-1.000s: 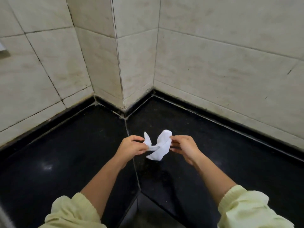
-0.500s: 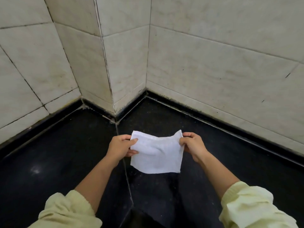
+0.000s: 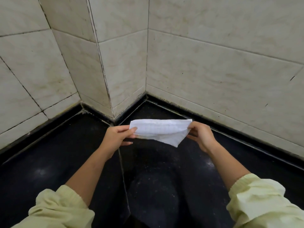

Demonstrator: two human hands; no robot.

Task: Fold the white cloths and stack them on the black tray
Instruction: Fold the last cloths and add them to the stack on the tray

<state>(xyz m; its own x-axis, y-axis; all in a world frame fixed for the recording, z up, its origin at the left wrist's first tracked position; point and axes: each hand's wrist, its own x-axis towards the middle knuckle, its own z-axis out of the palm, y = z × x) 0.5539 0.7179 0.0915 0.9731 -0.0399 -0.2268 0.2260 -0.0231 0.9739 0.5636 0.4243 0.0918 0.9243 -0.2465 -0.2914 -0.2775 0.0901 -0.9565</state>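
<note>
Cream tiled walls (image 3: 213,55) meeting at a corner, glossy black speckled counter (image 3: 49,153), pale yellow sleeves (image 3: 256,203)

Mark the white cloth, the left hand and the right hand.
white cloth (image 3: 159,130): head view, middle of its top face.
left hand (image 3: 116,137): head view, back of the hand.
right hand (image 3: 203,137): head view, back of the hand.

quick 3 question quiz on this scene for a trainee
1. True or false: the cloth is crumpled into a ball.
2. How many hands hold it? A none, B one, C two.
3. Is the black tray in view?
Key: 1 false, it is stretched out wide. 2 C, the left hand and right hand each pinch an end. 3 no.
</note>
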